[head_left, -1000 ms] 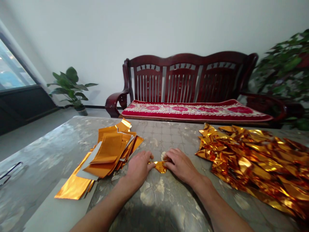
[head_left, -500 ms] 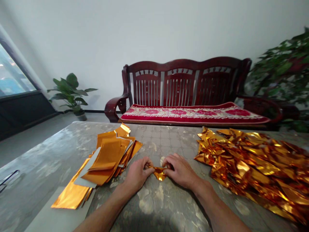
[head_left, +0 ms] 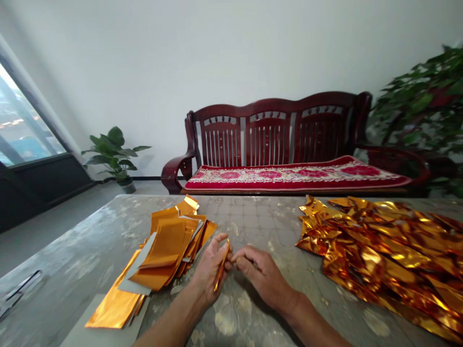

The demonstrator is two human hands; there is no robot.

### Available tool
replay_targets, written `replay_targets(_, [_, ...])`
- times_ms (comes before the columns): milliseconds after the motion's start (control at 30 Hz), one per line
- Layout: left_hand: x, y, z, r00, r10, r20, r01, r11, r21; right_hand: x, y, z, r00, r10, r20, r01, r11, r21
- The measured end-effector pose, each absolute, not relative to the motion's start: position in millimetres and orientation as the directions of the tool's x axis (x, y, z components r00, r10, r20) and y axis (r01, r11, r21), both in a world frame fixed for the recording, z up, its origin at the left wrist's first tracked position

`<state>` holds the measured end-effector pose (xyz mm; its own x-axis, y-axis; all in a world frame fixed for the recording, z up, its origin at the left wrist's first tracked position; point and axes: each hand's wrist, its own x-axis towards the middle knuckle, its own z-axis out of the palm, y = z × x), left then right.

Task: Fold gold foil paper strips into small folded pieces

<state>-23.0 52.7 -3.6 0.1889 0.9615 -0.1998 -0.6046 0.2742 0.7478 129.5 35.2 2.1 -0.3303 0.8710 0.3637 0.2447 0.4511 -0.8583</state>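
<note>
In the head view, a narrow folded gold foil piece is clamped between the left hand's thumb and fingers, lying lengthwise along the palm, apparently tilted on edge for access. The right hand's fingertips are held together just beside it, no foil visible between. Loose gold foil sheets are stacked leftward, seemingly for reach.
</note>
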Motion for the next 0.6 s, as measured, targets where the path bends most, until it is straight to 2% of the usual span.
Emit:
replay_targets(133, [-23.7, 43.2, 0.6, 0.507, 0.822, -0.259, -0.687, 0.566, 0.456, 131.3, 41.0, 1.6, -0.107, 0.925, 0.365, 0.163, 0.379, -0.911])
replay_targets(233, [-22.5, 36.2, 0.7, 0.627, 0.725, -0.284, -0.681, 0.687, 0.253, 134.5, 45.3, 2.0, -0.15, 0.912, 0.382, 0.129, 0.401, -0.907])
replay_targets(300, [-22.3, 32.9, 2.5, 0.648, 0.684, -0.335, -0.672, 0.72, 0.17, 136.7, 47.0, 3.8, -0.192, 0.9, 0.391, 0.129, 0.418, -0.899])
replay_targets(400, [-23.2, 31.5, 7.3, 0.675, 0.623, -0.395, -0.642, 0.76, 0.103, 138.6, 47.8, 7.1, -0.215, 0.896, 0.389, 0.146, 0.423, -0.894])
replay_targets(500, [-24.7, 34.3, 8.8, 0.711, 0.583, -0.393, -0.602, 0.794, 0.089, 138.0, 46.5, 8.6, -0.206, 0.892, 0.401, 0.174, 0.437, -0.882])
replay_targets(567, [-25.9, 37.3, 6.5, 0.719, 0.584, -0.377, -0.569, 0.806, 0.165, 136.7, 45.4, 7.3, -0.193, 0.892, 0.409, 0.197, 0.443, -0.875])
replay_targets(600, [-26.8, 39.0, 4.9, 0.714, 0.595, -0.369, -0.543, 0.803, 0.244, 136.1, 45.1, 5.8, -0.183, 0.895, 0.407, 0.209, 0.44, -0.874])
